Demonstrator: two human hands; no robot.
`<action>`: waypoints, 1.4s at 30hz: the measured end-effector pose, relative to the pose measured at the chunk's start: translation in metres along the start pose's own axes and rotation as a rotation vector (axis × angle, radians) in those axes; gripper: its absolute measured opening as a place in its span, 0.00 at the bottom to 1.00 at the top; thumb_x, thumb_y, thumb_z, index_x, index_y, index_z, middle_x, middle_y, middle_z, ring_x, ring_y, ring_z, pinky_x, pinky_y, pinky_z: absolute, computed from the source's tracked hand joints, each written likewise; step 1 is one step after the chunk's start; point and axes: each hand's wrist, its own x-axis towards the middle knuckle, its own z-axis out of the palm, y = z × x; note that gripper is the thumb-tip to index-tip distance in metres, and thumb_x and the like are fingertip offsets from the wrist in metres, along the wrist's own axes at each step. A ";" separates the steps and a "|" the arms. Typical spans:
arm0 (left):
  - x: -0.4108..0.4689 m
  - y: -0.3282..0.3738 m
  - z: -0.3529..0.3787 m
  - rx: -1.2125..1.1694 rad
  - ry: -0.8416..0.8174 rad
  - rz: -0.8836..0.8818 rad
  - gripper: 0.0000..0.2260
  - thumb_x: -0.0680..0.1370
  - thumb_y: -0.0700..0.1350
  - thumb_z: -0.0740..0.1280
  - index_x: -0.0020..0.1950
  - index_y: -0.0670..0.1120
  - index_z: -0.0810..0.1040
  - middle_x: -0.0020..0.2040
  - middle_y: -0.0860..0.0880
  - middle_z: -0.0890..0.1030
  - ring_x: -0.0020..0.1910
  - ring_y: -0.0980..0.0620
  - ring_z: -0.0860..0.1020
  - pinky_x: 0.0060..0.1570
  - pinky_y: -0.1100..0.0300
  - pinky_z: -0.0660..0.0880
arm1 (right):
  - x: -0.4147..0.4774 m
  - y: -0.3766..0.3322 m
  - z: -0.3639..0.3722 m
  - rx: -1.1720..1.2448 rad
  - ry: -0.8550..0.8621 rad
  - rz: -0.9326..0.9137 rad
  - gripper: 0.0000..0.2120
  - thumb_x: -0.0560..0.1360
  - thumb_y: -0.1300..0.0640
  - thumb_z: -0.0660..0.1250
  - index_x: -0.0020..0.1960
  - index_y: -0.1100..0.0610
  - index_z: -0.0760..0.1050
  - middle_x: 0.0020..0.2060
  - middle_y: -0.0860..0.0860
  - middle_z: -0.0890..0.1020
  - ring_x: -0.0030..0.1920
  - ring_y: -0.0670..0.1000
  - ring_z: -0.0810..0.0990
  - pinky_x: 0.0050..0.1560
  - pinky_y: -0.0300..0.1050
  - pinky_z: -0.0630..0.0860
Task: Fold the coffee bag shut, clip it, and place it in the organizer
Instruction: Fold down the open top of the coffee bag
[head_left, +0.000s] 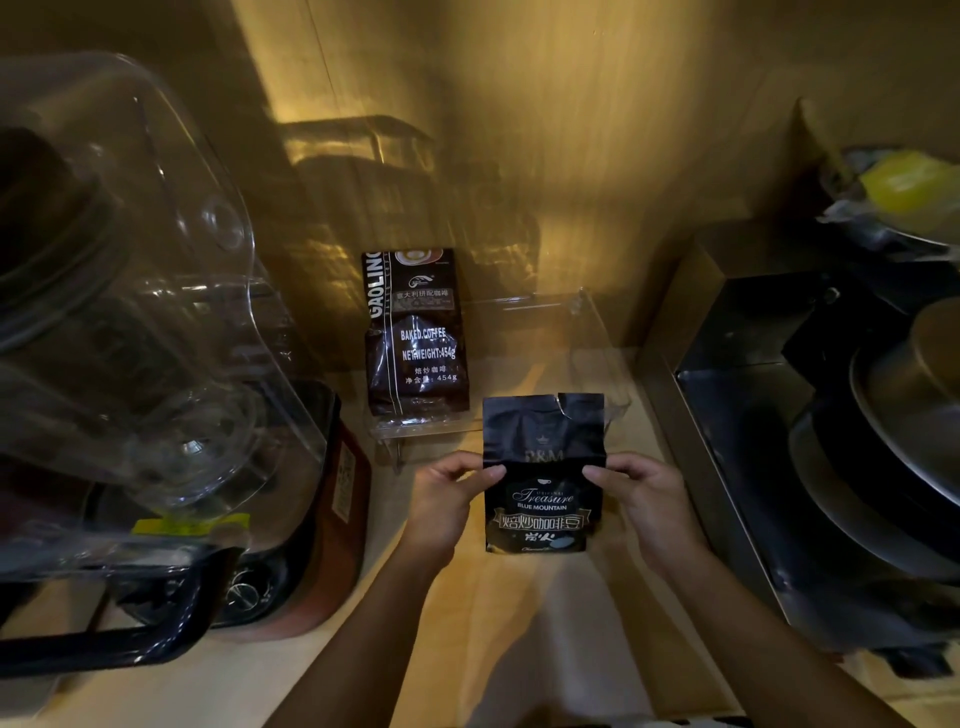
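Your forearms come in from the bottom edge, elbows cut off by the frame. L hand (448, 499) pinches the left edge of the bag (543, 470) w/ thumb on the front; R hand (640, 498) pinches the right edge the same way, thumb across the front. Fingers of both sit behind the bag, so you can't see them fully. Bag is black, held upright off the counter (524, 639), between your hands, front facing you. Top strip stands unfolded, w/ a torn notch near the top right corner. Print reads "Treasure / Blue Mountain"; the logo above it is too dim to read, and the bottom line of text is blurred.

Just behind the bag sits the clear organizer (587, 332); its walls are nearly invisible, only glints at rim and front lip show. Bag's top right corner overlaps the organizer's front right corner in view; can't tell if they touch. 2nd bag (413, 332), dark, marked "GAOLIN..." (name cut by its fold) and "BAKED COFFEE", stands at the organizer's left end, leaning back.

Left side: a big clear blender cover (135, 312), blurred and cut off by the frame, w/ a dark base below. Right side: dark metal appliance (810, 415), mostly in shadow, hard to identify; smth yellow in plastic (906, 182) at top right, cut off. No clip can be made out in this dim light.
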 end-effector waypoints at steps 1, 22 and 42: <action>0.001 0.002 0.000 0.000 0.025 0.009 0.12 0.68 0.31 0.70 0.31 0.47 0.79 0.30 0.53 0.82 0.36 0.55 0.79 0.42 0.59 0.75 | 0.002 0.000 -0.001 -0.027 0.030 -0.026 0.07 0.65 0.73 0.70 0.34 0.62 0.77 0.24 0.49 0.80 0.27 0.44 0.78 0.27 0.33 0.75; -0.011 0.009 0.010 0.628 0.226 0.451 0.04 0.70 0.35 0.70 0.41 0.43 0.83 0.37 0.45 0.82 0.41 0.58 0.74 0.61 0.46 0.63 | -0.004 -0.012 0.000 -0.491 -0.009 -0.412 0.05 0.66 0.71 0.70 0.40 0.66 0.81 0.35 0.55 0.77 0.40 0.49 0.76 0.45 0.34 0.71; -0.003 0.028 0.044 1.206 -0.233 0.726 0.04 0.70 0.35 0.67 0.41 0.43 0.75 0.37 0.44 0.79 0.37 0.44 0.76 0.33 0.57 0.67 | -0.008 -0.022 0.003 -0.906 -0.185 -0.608 0.07 0.68 0.67 0.70 0.42 0.56 0.81 0.38 0.47 0.79 0.44 0.42 0.72 0.46 0.33 0.58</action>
